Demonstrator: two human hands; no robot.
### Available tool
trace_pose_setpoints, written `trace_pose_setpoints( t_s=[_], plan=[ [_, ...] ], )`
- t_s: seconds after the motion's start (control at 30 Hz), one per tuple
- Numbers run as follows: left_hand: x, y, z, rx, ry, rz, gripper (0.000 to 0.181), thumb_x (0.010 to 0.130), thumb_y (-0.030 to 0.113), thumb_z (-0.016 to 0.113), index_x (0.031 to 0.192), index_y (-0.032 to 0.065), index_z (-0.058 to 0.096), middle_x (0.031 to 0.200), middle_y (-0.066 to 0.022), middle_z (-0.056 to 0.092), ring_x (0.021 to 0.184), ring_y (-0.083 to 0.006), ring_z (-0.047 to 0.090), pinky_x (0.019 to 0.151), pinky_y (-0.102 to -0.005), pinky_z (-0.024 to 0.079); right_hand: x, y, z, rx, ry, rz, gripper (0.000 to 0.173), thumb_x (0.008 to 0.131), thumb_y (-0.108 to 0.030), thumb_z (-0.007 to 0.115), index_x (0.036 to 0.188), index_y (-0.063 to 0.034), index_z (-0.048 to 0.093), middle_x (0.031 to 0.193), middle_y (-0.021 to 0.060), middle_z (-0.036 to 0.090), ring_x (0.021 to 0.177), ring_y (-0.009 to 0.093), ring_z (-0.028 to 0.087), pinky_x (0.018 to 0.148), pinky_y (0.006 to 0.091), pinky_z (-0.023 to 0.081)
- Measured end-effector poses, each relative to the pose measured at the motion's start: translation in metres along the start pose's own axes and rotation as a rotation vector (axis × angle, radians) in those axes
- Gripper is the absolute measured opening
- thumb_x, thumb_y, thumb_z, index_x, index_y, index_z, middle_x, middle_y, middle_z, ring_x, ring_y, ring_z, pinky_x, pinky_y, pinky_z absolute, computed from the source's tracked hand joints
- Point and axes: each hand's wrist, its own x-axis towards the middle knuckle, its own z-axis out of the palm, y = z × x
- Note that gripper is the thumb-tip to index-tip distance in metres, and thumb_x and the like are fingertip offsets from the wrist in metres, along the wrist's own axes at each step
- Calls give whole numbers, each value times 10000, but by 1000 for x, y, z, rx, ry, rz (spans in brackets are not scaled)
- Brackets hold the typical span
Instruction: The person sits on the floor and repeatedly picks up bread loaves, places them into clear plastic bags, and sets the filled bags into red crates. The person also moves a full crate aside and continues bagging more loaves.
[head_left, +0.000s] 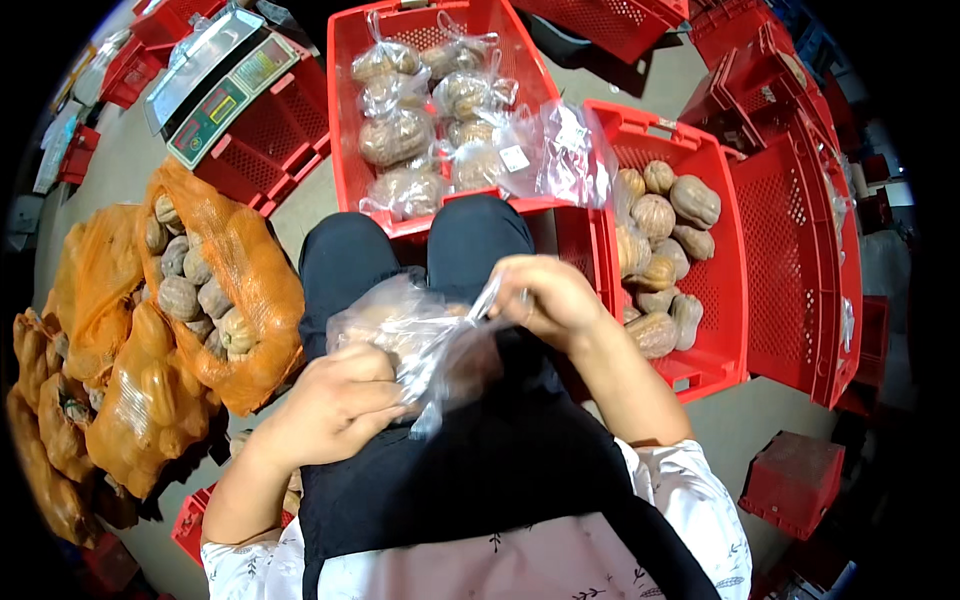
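Observation:
On my lap lies a clear plastic bag with tan squash inside, its top twisted into strands. My left hand grips one strand of the bag's neck at the lower side. The other strand is pinched between the fingers of my right hand, up and to the right. Beyond my knees, a red plastic crate holds several knotted bags of squash. Flat clear bags with white labels lie over that crate's near right corner.
Loose squash fill part of a red crate at the right. Orange mesh sacks of squash stand at the left. A weighing scale rests on red crates at the upper left. More red crates stand at the far right.

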Motion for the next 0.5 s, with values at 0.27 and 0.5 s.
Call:
trace_pose_setpoints(
  t_s=[0.27,0.5],
  plan=[
    [-47,-22,16,-661,288,-18,145,750,129,605,681,4,636,939,-123,587,895,-276,523,840,-426,401,4,46,-26,703,-27,10,199,858,-156,479,738,-9,539,557,36,443,696,216,526,755,351,446],
    [14,16,32,-1402,348,-139,722,918,416,491,1424,16,167,1354,-192,403,1139,-315,492,1030,-426,306,-25,-21,64,-621,-697,-59,318,867,-84,558,1171,8,544,994,119,623,780,158,613,706,280,499]
  ],
)
